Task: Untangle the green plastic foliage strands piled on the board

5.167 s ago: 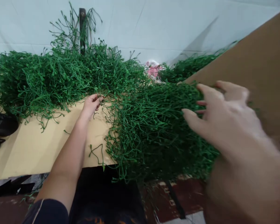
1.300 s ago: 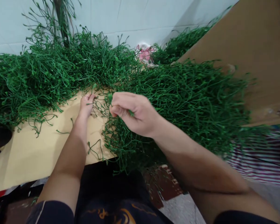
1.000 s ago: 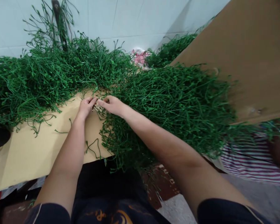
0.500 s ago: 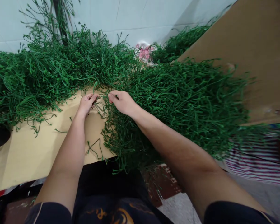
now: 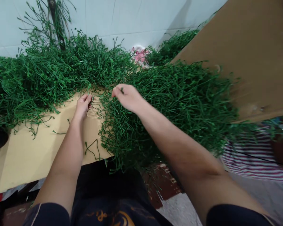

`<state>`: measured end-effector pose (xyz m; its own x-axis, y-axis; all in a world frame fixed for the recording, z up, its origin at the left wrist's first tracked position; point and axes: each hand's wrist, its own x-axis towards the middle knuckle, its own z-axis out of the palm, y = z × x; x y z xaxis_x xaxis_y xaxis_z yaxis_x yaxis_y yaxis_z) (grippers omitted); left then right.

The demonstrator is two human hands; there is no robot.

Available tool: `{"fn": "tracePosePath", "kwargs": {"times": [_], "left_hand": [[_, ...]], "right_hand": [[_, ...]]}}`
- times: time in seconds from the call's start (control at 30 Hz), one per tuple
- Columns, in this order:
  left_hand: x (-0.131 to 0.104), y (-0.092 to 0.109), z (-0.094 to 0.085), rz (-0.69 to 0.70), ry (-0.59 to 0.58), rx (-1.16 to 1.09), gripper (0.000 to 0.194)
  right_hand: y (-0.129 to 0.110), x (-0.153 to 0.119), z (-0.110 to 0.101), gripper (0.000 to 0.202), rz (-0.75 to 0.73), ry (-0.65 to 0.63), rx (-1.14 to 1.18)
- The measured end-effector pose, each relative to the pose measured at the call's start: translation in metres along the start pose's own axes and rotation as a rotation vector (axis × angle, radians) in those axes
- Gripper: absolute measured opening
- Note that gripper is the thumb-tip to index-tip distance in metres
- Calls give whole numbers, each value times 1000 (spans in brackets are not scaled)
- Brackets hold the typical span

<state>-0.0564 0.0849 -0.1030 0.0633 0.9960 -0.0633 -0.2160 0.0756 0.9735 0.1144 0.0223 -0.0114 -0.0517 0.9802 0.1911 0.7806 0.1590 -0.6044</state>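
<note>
My left hand (image 5: 83,106) is closed in a pinch over the cardboard, with thin dark green stems at its fingertips. To its right, my right hand (image 5: 127,96) has its thumb and fingers pressed together, and a small green bit shows in the curl of the fingers. It is just above the near left part of a large heap of green stems (image 5: 179,94) with small budded tips, which look like artificial plant stems. Between the hands, loose stems reach out from the heap onto the cardboard sheet (image 5: 42,150).
Another heap of green stems (image 5: 42,75) runs along the tiled wall (image 5: 99,18), around a dark upright post (image 5: 56,25). At the right leans a big cardboard panel (image 5: 245,56). A pink and white item (image 5: 140,56) lies at the back. Striped cloth (image 5: 254,160) shows at lower right.
My right hand has moved slightly up and away from my left hand, widening the gap between them. The left hand keeps its pinch. The whole view has shifted a little.
</note>
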Motion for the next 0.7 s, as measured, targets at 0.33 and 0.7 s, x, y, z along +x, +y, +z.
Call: {"fn": "tracePosePath", "kwargs": {"times": [0.33, 0.7], "left_hand": [[5, -6, -7, 14, -99, -148, 23], [-2, 6, 6, -78, 96, -106, 29]], "right_hand": [[-14, 13, 77, 36, -65, -291, -199], [-30, -8, 70, 35, -173, -288, -410]]}}
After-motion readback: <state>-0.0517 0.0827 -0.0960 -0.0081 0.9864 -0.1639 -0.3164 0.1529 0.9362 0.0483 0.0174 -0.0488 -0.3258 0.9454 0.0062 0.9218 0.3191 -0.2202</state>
